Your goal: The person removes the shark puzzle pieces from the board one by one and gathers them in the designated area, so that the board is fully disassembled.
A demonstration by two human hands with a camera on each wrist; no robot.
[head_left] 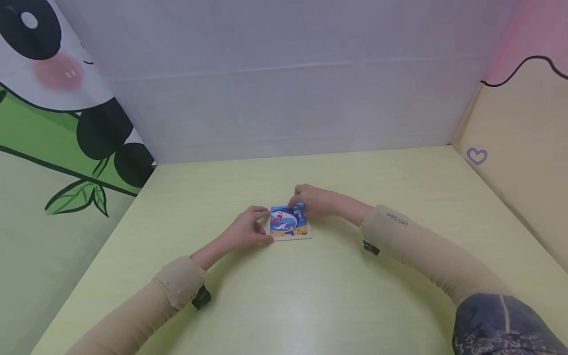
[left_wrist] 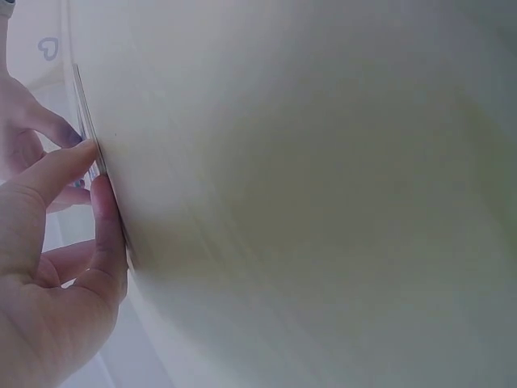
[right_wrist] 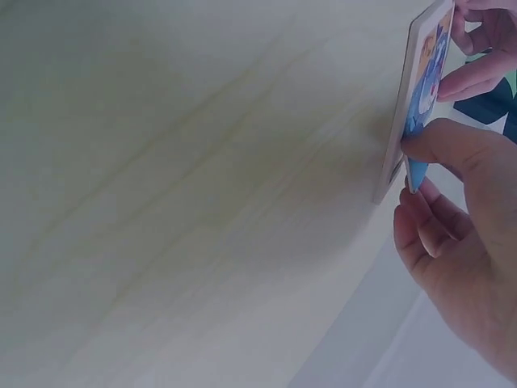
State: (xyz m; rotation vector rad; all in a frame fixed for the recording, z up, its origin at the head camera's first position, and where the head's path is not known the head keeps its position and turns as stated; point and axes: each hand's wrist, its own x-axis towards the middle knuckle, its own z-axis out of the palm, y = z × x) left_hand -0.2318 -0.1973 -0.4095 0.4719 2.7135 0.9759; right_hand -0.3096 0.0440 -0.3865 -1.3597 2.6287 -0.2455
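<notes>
A small square jigsaw puzzle board (head_left: 290,239) with a pale rim lies flat on the table, its picture a blue sea scene with a white-bellied sea animal. My left hand (head_left: 244,229) holds the board by its left side, thumb at the near corner and fingers at the far one. Between the thumb and fingers of my right hand (head_left: 316,201) is a blue puzzle piece (right_wrist: 416,174), pinched at the board's far right corner. In the right wrist view the piece sits tilted, one end sticking out over the rim. The thumb covers part of it.
The pale yellow table (head_left: 284,305) reaches back to a plain whitish cloth wall (head_left: 284,108). A panel with a cartoon panda and leaves (head_left: 75,197) stands at the left, and a beige panel with a small heart (head_left: 477,156) at the right.
</notes>
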